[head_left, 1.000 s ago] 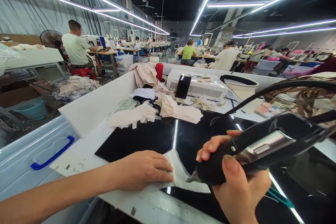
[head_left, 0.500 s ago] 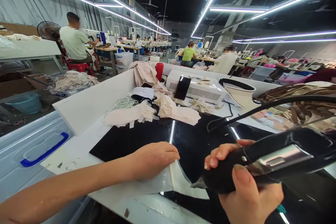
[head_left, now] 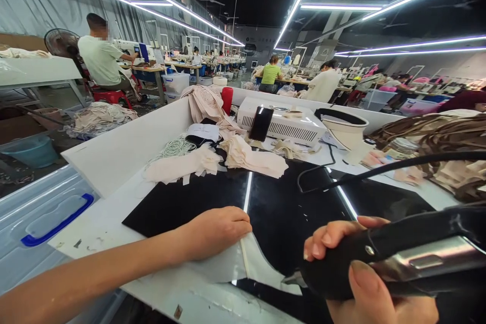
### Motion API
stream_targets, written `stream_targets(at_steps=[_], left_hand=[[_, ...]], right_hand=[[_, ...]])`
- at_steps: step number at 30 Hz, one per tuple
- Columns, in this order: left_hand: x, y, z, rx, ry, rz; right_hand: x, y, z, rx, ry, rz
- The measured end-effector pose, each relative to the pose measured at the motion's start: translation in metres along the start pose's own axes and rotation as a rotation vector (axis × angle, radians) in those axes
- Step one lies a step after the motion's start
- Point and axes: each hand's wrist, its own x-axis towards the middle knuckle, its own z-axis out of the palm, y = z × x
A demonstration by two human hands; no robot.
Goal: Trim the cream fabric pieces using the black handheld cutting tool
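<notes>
My left hand [head_left: 216, 230] is closed, its fingertips pinching the upper end of a thin white fabric piece [head_left: 260, 266]. This fabric lies partly over a glossy black sheet [head_left: 277, 217] on the table. Wrapped round a black corded hand-held tool [head_left: 337, 271] is my right hand [head_left: 374, 296], with the thumb along its near side. The tool has a pointed metal tip [head_left: 294, 279], which is at the lower right end of the fabric; whether it touches is hard to tell. A black cable [head_left: 395, 166] arches above the tool.
Stacks of cream fabric pieces [head_left: 258, 158] lie behind the black sheet. A phone [head_left: 261, 123] leans on a white vented box [head_left: 284, 121]. Brown straps [head_left: 421, 129] are piled at right, and a lidded plastic bin [head_left: 45, 207] stands at left. Other people sit at sewing machines beyond.
The tool and my right hand have shifted right and slightly down, its tip now lower near the fabric's end. My left hand has moved slightly left. The view has shifted a little.
</notes>
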Motion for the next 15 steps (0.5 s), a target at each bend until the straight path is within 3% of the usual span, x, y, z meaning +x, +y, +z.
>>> stream_targets(at_steps=[9,15], left_hand=[[-0.007,0.001,-0.009,0.089,0.011,0.11],[-0.013,0.0,-0.004,0.023,0.035,0.056]], right_hand=[[-0.015,-0.001,-0.011,-0.007,-0.029,0.028],[-0.015,0.0,-0.012,0.012,-0.017,0.036]])
